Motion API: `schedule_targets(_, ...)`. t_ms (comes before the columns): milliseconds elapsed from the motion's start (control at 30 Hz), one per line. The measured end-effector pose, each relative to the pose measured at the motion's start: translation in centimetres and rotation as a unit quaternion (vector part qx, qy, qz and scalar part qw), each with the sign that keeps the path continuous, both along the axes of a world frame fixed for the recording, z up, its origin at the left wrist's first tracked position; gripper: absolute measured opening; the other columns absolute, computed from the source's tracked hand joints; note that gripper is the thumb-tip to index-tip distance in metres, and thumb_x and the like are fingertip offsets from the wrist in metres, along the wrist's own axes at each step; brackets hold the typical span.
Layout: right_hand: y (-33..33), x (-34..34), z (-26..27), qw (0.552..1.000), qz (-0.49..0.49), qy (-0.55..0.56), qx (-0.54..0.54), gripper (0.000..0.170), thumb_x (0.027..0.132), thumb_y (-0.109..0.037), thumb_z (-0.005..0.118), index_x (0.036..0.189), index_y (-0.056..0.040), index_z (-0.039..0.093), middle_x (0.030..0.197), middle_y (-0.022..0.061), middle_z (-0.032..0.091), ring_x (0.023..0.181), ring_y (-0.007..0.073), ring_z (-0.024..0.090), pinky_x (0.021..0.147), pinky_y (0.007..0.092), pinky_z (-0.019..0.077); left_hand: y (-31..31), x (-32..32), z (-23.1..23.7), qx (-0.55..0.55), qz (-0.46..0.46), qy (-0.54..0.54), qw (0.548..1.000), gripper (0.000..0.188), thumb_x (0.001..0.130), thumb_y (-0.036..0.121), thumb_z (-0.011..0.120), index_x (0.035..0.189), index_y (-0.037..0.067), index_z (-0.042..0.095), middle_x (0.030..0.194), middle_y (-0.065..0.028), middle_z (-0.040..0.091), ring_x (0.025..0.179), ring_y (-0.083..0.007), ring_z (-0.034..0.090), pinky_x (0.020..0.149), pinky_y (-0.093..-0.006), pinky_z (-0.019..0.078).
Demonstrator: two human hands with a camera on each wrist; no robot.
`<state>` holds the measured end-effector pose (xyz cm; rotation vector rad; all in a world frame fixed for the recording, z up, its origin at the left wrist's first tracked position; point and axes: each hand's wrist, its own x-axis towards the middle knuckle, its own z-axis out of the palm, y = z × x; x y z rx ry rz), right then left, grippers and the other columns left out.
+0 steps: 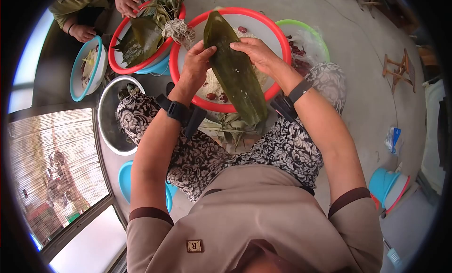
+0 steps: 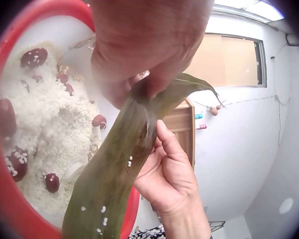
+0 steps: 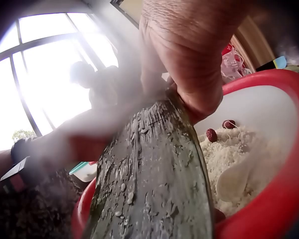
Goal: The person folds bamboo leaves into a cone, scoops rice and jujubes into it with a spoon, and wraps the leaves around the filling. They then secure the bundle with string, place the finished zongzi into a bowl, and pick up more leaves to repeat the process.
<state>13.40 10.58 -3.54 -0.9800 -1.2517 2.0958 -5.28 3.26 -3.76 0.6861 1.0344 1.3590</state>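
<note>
A long green leaf (image 1: pixel 238 75) hangs over a red-rimmed basin (image 1: pixel 278 30) of white rice and dark red dates. The left hand (image 1: pixel 197 61) pinches its left edge near the upper end, thumb on the face; the right hand (image 1: pixel 256 54) pinches the opposite edge. In the left wrist view a few rice grains cling to the leaf (image 2: pixel 107 174), and the right hand (image 2: pixel 169 174) shows thumb and fingers at its edge. The right wrist view shows the leaf's wet face (image 3: pixel 149 174) under the right hand (image 3: pixel 189 55), its fingertips partly hidden, and a pale scoop (image 3: pixel 232 183) in the rice.
Left of the basin stands a second red-rimmed tub (image 1: pixel 113 52) with leaves and string (image 1: pixel 178 30). A blue-rimmed bowl (image 1: pixel 73 80), a metal basin (image 1: pixel 101 117) and another person's hands (image 1: pixel 126 2) are farther left. A green-rimmed basin (image 1: pixel 313 30) is at the right.
</note>
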Motion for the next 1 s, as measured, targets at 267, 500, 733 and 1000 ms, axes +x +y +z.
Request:
schedule_targets(267, 0.9, 0.5, -1.1, 0.994, 0.0, 0.074, -0.082, 0.024, 0.093, -0.02, 0.059, 0.109, -0.0022, 0.064, 0.105, 0.0084, 0.067, 0.095, 0.0172, 0.064, 0.083, 0.0312, 0.052, -0.4, -0.5, -0.1, 0.054, -0.044, 0.054, 0.996, 0.023, 0.096, 0.006, 0.051, 0.114, 0.001, 0.064, 0.108, -0.008, 0.067, 0.094, -0.0148, 0.065, 0.084, -0.0276, 0.0524)
schedule_targets(500, 0.7, 1.1, 1.1, 0.985, 0.039, 0.087, -0.144, 0.028, 0.092, -0.024, 0.062, 0.11, -0.0031, 0.062, 0.1, 0.0075, 0.067, 0.089, 0.0163, 0.065, 0.079, 0.0321, 0.0532, -0.7, -0.7, 0.1, 0.1, -0.054, 0.141, 0.983, 0.024, 0.095, 0.002, 0.05, 0.113, -0.001, 0.066, 0.106, -0.0058, 0.068, 0.095, -0.0131, 0.064, 0.086, -0.0265, 0.051)
schedule_targets(733, 0.0, 1.3, 0.3, 1.0, -0.014, 0.006, 0.001, 0.023, 0.089, -0.018, 0.067, 0.103, -0.0007, 0.066, 0.097, 0.0072, 0.068, 0.086, 0.0143, 0.065, 0.074, 0.0292, 0.0532, -1.1, -0.6, 1.3, 0.018, -0.079, 0.08, 0.994, 0.043, 0.095, 0.025, 0.056, 0.132, 0.005, 0.051, 0.118, -0.0073, 0.061, 0.105, -0.0157, 0.06, 0.09, -0.0339, 0.0487)
schedule_targets(1000, -0.8, 0.3, 0.7, 0.996, -0.064, 0.051, 0.036, 0.017, 0.089, -0.014, 0.065, 0.099, 0.0004, 0.066, 0.089, 0.0048, 0.067, 0.079, 0.0111, 0.062, 0.071, 0.0282, 0.0519, -0.7, 0.1, 0.2, -0.131, -0.105, 0.053, 0.984, 0.041, 0.089, 0.031, 0.068, 0.121, 0.008, 0.056, 0.109, -0.0032, 0.063, 0.098, -0.0162, 0.061, 0.088, -0.0368, 0.0486)
